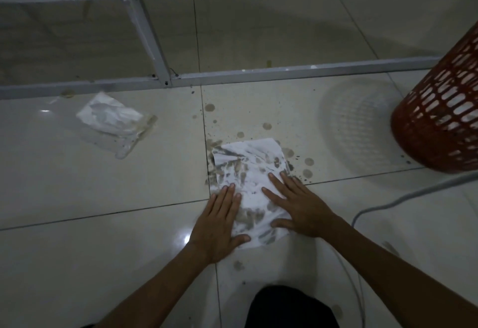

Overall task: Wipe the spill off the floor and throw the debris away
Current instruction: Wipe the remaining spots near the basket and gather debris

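Note:
A white paper towel (249, 170) lies spread flat on the pale tiled floor, soaked through in brown patches. My left hand (219, 220) presses flat on its left edge, fingers together and pointing away from me. My right hand (301, 205) presses flat on its right side, fingers spread. Brown spill drops (267, 126) dot the tile beyond and to the right of the towel. A crumpled white tissue inside a clear plastic wrapper (113, 120) lies on the floor to the far left.
A red lattice waste basket (439, 110) stands at the right edge. A grey metal frame rail (284, 72) crosses the floor behind the spill. A grey cable (403, 195) runs along the floor at right. My dark-clothed knee (289, 307) is at the bottom.

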The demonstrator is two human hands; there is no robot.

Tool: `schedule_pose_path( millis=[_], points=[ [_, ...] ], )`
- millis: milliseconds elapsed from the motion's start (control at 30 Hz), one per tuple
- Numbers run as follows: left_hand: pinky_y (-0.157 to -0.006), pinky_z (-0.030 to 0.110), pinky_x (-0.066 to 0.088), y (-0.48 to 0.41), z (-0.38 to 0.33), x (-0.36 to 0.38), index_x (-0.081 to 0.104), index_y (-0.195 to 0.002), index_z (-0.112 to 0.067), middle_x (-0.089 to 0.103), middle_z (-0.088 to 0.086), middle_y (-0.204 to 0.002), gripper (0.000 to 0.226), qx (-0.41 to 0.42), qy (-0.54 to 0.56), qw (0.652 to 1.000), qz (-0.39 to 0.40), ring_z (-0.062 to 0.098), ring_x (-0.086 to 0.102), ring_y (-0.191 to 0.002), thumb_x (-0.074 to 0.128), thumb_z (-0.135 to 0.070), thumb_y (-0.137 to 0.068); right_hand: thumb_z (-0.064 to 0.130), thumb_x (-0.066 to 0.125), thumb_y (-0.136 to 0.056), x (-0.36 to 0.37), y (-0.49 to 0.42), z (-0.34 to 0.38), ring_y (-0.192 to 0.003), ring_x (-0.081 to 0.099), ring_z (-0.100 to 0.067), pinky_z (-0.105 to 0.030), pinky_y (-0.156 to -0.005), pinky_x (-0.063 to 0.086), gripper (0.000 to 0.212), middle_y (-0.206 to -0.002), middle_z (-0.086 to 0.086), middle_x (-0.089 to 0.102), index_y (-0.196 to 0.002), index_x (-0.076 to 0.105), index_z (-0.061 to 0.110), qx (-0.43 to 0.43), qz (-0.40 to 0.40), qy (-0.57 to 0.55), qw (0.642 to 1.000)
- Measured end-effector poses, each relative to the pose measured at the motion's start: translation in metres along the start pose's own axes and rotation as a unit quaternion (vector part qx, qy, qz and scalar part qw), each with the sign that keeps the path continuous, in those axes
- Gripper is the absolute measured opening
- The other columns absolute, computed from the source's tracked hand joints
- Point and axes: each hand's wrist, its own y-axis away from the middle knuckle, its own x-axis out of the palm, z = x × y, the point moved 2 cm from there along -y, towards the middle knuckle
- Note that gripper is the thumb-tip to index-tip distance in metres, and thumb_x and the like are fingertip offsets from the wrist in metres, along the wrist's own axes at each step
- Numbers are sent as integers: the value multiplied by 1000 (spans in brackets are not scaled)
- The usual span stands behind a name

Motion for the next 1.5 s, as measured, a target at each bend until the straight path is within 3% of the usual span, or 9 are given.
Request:
schedule_pose_path(
  millis=[333, 533, 633, 767, 967, 1100, 1267, 1400, 1500],
  points=[
    [-117, 43, -13, -9, 3, 3, -18, -144, -12, -24, 11, -153, 106, 10, 9, 1000, -4, 28, -24, -141, 12, -84, -71, 83, 21, -75, 1, -8, 1, -140, -27, -24, -40, -108, -24, 87, -152, 1, -28, -141, -18, 43, -47, -13, -13, 999],
    [-116, 45, -10, -13, 4, 7, -12, -144, -11, -15, 13, -154, 93, 5, 1, 1000, -27, 30, -17, -142, 13, -74, -81, 72, 23, -83, 1, -14, -3, -144, -9, -29, -46, -115, -5, 76, -156, -2, -9, -147, 6, 35, -52, -26, -6, 998],
    [-117, 45, -6, -15, 4, 6, -6, -145, -9, -10, 15, -155, 87, 6, 6, 999, -32, 32, -11, -143, 15, -68, -85, 69, 23, -86, 0, -19, -5, -144, -11, -24, -40, -116, -7, 72, -153, 3, -17, -146, -1, 36, -45, -31, -1, 999],
    [-116, 41, -10, -18, 2, 4, -13, -144, -10, -18, 13, -153, 82, -7, 12, 999, -38, 29, -14, -143, 20, -61, -89, 65, 22, -89, -1, -25, -5, -141, -19, -18, -34, -115, -8, 67, -151, 6, -21, -142, -10, 40, -28, -39, -18, 999],
    [-117, 39, -9, -37, 4, -4, -9, -144, -6, -11, 15, -155, 74, -32, 20, 998, -51, 28, -10, -145, 19, -52, -94, 52, 26, -96, -4, -33, -2, -146, -7, -22, -31, -115, -6, 57, -158, 3, -4, -146, 4, 37, -2, -41, -22, 999],
    [-116, 35, -10, -49, 7, -10, -7, -145, -6, -8, 15, -156, 71, -47, 34, 997, -43, 26, -9, -145, 19, -50, -95, 41, 37, -97, -8, -38, 3, -145, 7, -29, -38, -118, 6, 52, -157, -1, 13, -145, 24, 29, 20, -62, -55, 996],
    [-118, 37, -2, -51, 5, -11, -2, -146, -6, -1, 15, -157, 76, -56, 32, 997, -47, 26, -2, -146, 24, -55, -93, 42, 37, -97, -14, -42, 2, -146, 8, -24, -36, -118, 10, 51, -158, 1, 11, -145, 26, 30, 28, -56, -76, 995],
    [-115, 42, 18, -57, 14, -28, 20, -145, -10, 22, 16, -154, 89, -25, 43, 994, -100, 29, 19, -142, 40, -68, -80, 45, 60, -84, -36, -49, -4, -144, 17, -25, -41, -115, 20, 73, -156, -5, 21, -145, 28, 23, 16, -92, -127, 987],
    [-119, 44, 10, -66, 28, -39, 12, -146, -7, 9, 17, -156, 115, -59, 96, 989, -98, 31, 6, -145, 22, -87, -63, 61, 67, -69, -49, -61, -10, -145, -6, -24, -36, -117, 0, 108, -158, -8, -4, -149, 7, 19, 12, -79, -123, 989]
  ],
)
